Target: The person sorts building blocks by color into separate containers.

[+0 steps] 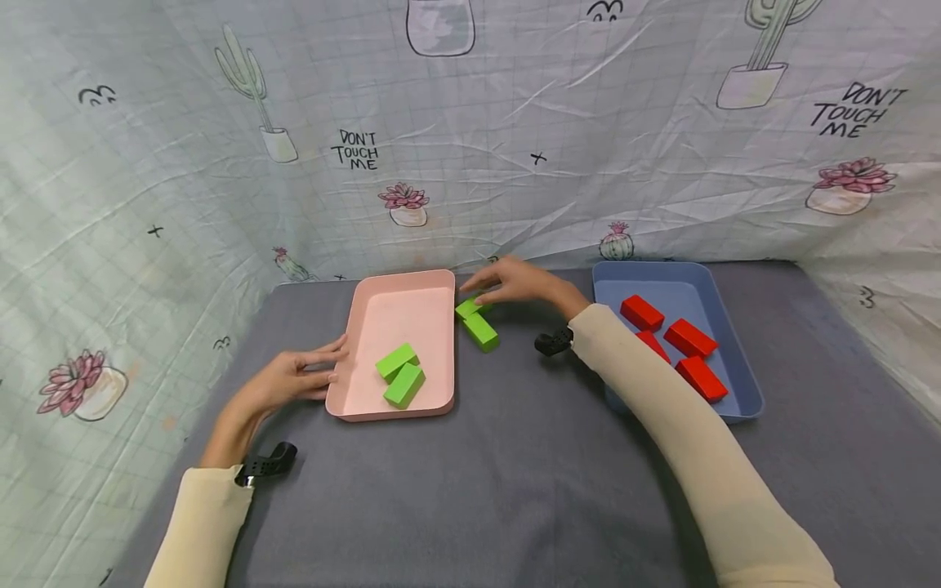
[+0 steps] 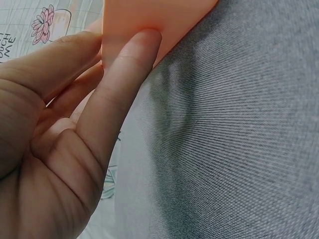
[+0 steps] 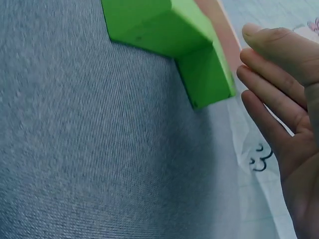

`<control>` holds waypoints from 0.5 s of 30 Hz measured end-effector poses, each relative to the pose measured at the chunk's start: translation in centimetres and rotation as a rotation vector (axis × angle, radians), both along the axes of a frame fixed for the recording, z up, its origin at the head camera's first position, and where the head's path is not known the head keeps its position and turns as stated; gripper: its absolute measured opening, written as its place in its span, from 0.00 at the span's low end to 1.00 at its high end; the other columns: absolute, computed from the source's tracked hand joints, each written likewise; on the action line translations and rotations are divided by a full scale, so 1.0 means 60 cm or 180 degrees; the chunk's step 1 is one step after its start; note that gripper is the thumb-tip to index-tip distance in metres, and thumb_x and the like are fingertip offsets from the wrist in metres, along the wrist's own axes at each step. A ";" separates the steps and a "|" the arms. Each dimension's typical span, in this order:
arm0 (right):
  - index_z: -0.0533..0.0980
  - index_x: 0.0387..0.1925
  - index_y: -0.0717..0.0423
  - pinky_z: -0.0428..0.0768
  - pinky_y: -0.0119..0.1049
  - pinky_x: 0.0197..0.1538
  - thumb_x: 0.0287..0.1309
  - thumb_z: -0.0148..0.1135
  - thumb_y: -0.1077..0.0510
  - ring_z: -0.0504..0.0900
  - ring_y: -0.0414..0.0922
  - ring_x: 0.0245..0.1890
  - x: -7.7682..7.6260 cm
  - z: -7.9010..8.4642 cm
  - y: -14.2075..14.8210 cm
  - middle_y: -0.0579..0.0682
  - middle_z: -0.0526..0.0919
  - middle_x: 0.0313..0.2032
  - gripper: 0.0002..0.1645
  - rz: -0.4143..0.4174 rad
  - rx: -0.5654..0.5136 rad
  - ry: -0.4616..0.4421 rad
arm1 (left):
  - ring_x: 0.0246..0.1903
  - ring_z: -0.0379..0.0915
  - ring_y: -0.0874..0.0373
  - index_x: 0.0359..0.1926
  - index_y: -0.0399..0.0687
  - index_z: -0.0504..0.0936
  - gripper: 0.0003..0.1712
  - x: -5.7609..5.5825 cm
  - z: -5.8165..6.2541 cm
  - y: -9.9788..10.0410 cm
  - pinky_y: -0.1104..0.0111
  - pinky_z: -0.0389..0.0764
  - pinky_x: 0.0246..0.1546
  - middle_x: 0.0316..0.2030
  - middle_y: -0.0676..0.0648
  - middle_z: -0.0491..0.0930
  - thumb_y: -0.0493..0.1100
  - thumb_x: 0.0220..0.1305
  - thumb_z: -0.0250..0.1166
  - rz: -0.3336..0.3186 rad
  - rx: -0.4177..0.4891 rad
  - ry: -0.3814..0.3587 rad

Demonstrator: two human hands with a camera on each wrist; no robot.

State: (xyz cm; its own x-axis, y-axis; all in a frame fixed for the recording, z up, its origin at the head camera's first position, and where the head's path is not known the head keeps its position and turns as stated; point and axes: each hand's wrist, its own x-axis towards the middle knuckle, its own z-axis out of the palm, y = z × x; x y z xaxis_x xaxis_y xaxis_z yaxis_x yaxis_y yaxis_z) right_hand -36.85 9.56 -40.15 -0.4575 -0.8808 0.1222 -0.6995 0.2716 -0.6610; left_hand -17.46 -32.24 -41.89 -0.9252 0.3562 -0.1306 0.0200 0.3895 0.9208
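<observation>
A pink tray point(image 1: 400, 283) holds two green blocks point(image 1: 404, 385) that lie against each other. At its left side my left hand point(image 1: 287, 380) touches the wall with fairly straight fingers. The thumb point(image 2: 132, 64) lies against the tray's outer wall point(image 2: 164, 20) in the left wrist view. Two more green blocks point(image 1: 481, 332) lie on the cloth just right of the tray. My right hand point(image 1: 524, 282) hovers over the farther one and partly hides it. In the right wrist view its fingers point(image 3: 271, 82) are extended, apart from the blocks point(image 3: 149, 30).
A blue tray point(image 1: 724, 327) with several red blocks point(image 1: 691, 337) stands on the right, its near left part behind the right sleeve point(image 1: 684, 433). Grey cloth point(image 1: 478, 490) covers the table. A printed curtain point(image 1: 470, 122) hangs behind and at the sides.
</observation>
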 end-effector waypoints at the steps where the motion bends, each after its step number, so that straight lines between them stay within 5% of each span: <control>1: 0.78 0.62 0.63 0.76 0.49 0.67 0.67 0.68 0.59 0.79 0.57 0.61 -0.002 -0.002 0.000 0.60 0.81 0.60 0.25 0.0010 0.0024 0.0027 | 0.60 0.74 0.66 0.70 0.31 0.68 0.31 0.001 0.000 -0.001 0.64 0.84 0.49 0.77 0.44 0.53 0.35 0.70 0.65 0.0009 -0.0006 -0.0002; 15: 0.76 0.67 0.53 0.78 0.46 0.64 0.64 0.71 0.55 0.80 0.50 0.61 -0.018 -0.020 0.004 0.53 0.80 0.63 0.31 -0.0084 0.0485 0.0144 | 0.59 0.74 0.68 0.70 0.28 0.67 0.30 0.002 -0.001 -0.001 0.64 0.84 0.49 0.77 0.43 0.52 0.33 0.70 0.64 -0.0026 0.0057 0.0018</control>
